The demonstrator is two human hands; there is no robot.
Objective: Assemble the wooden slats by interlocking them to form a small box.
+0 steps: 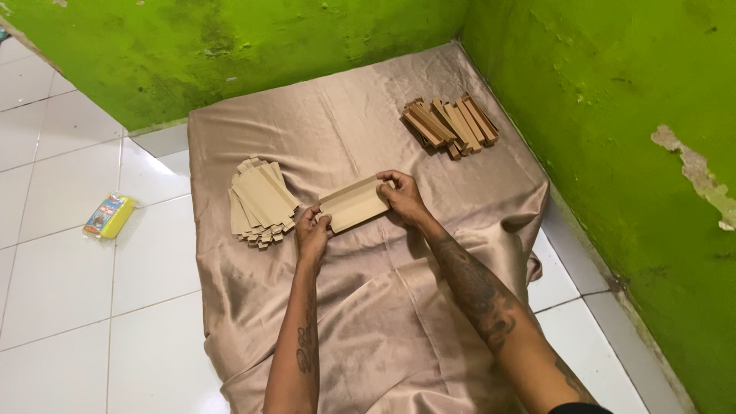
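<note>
We hold a flat cardboard blank [354,205] between both hands, just above the middle of the cloth [368,322]. Blank lies slightly tilted, its long edges running lower-left to upper-right; one long edge appears folded up. Left hand [313,232] pinches the lower-left short end, fingers closed on the card. Right hand [404,197] closes on the upper-right short end, fingers curled over the edge.

Just left of the blank, near the left hand but not touching it: a fanned stack of flat blanks [261,202], lying close to the cloth's left edge. Well apart, toward the far right corner: a pile of folded boxes [452,125], near the cloth's far and right edges and close to the green wall [613,92].

Open cloth between the two piles and in front of the hands; cloth there is wrinkled. Right edge of the cloth drapes down near the wall base. Left of the cloth, white tiled floor [69,307] with a small yellow packet [110,215], well apart from the stack.
</note>
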